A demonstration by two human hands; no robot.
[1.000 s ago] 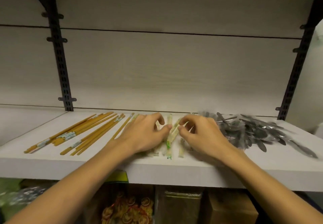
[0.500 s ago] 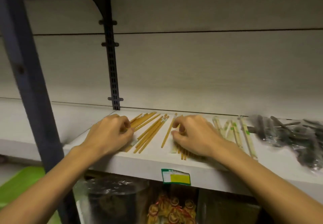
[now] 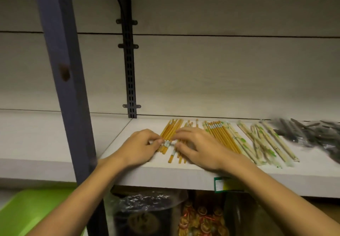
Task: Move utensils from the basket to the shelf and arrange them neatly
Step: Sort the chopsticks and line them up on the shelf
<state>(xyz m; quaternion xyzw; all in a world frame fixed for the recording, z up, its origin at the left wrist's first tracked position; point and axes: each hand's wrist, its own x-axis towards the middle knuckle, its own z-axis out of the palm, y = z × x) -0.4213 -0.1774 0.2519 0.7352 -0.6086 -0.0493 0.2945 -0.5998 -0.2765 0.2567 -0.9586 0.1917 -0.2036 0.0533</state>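
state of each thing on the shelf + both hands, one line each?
left hand: pinching yellow chopsticks
right hand: fingers spread flat on yellow chopsticks
yellow chopsticks: lying loosely fanned
pale chopsticks: lying in rough rows, wrapped
dark utensils: heaped, blurred
shelf: holds all

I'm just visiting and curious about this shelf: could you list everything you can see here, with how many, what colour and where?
shelf: one, white, across the middle.
yellow chopsticks: a loose bundle, too many to count, on the shelf's left part, under both hands.
banded yellow chopsticks: a neat row, right of the hands.
pale wrapped chopsticks: many, cream with green marks, further right.
bagged utensils: a dark grey heap in clear plastic, far right, blurred.
price tag: one, green and yellow, on the shelf's front edge.
post: one, dark blue, at left.
slotted rail: one, black, on the back wall.
tray: green, bottom left, partly seen.
packaged goods: orange and dark, below the shelf.
left hand: fingers curled on the yellow chopsticks.
right hand: fingers pressing the same bundle.
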